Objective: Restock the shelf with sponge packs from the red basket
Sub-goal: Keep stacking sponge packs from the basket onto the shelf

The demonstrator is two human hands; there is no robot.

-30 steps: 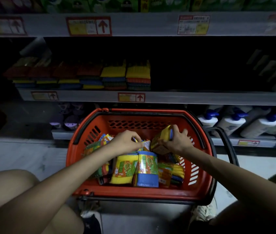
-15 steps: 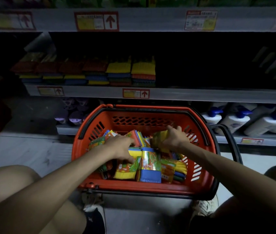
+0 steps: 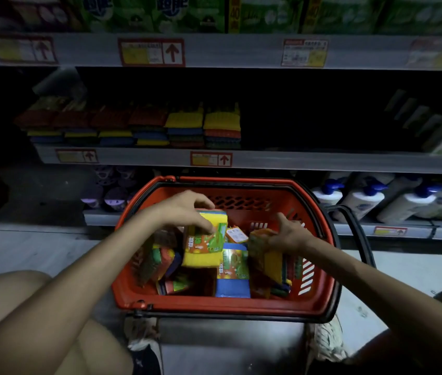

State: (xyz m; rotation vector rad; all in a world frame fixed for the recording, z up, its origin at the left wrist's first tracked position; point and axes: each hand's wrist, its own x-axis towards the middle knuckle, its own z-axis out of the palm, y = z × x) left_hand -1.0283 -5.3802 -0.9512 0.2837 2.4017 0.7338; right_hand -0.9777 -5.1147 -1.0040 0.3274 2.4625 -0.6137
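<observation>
The left hand (image 3: pixel 184 209) grips a yellow sponge pack (image 3: pixel 203 250) by its top edge, over the red basket (image 3: pixel 214 307) of loose packs. The right hand (image 3: pixel 290 234), blurred, lies with spread fingers against an orange-and-yellow pack (image 3: pixel 267 255) near the basket's right wall. Behind the basket, stacked sponges (image 3: pixel 187 128) sit on the middle shelf (image 3: pixel 309 161)

My left hand (image 3: pixel 184 209) is no longer buried among the packs. It has risen above them and now grips a yellow sponge pack (image 3: pixel 203 247) by its top edge, with the pack lifted clear of the heap in the red basket (image 3: pixel 214 307). My right hand (image 3: pixel 287 234) has let go of the pack it clutched a second ago. Its fingers are now spread, resting against an orange and yellow pack (image 3: pixel 265 253) at the basket's right side, though blur hides the exact contact.
</observation>
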